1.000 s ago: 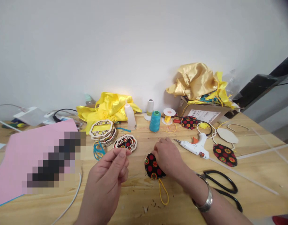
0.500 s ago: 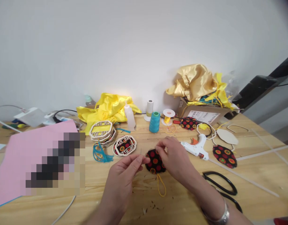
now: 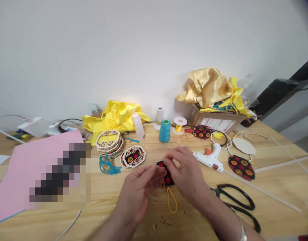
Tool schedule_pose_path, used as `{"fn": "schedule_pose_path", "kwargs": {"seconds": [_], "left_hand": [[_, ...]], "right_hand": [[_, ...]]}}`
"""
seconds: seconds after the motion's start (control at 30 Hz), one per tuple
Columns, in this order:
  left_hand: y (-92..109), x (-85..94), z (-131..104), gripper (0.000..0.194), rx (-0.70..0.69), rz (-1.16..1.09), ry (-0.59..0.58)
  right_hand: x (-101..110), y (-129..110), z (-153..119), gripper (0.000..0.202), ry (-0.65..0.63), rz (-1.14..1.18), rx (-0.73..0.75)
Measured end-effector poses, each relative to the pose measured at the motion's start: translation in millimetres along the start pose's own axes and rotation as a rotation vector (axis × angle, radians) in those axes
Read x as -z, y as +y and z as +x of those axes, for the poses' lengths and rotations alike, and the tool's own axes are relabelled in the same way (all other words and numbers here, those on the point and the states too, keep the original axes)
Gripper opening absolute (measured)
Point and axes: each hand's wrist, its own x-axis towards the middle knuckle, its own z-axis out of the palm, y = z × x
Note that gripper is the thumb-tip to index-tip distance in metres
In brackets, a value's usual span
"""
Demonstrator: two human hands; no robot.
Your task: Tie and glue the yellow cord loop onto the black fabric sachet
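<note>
The small dark cloth patch [image 3: 169, 177] with red dots is at the front of the wooden table [image 3: 98, 224], between the two hands. A yellow loop [image 3: 168, 201] sticks out from its bottom edge. The left hand [image 3: 140, 190] is on the left of the patch, with its fingers side by side and a bit curled, covering part of it. I can't tell if they pinch anything. The thumb and pointer finger of the right hand [image 3: 186, 170] are close together at the top edge, but I can't see if they pinch cloth or a thin thread. This looks like the fiddly part, working on the edge. I think the next move needs a still left hand and small, gentle fingers. Just past the hands is a wooden frame [image 3: 134, 156] with the same sort of cloth behind it, and a fat blue spool [image 3: 165, 132]. On the right are the white glue gun [image 3: 211, 159] and the big black scissors [image 3: 251, 202].
</note>
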Motion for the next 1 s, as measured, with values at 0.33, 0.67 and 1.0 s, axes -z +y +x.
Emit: {"fn": "schedule_pose_path", "kwargs": {"seconds": [0.33, 0.67, 1.0], "left_hand": [[-1, -0.5, 1, 0.010, 0.041, -0.030, -0.022], [-1, -3.4, 0, 0.010, 0.028, 0.001, 0.010], [0, -3.7, 1, 0.009, 0.021, 0.004, 0.038]], "right_hand": [[-10, -9, -42, 0.013, -0.015, -0.196, 0.182], [-13, -6, -47, 0.015, -0.006, -0.203, 0.180], [-15, -4, -51, 0.016, 0.030, -0.214, 0.201]]}}
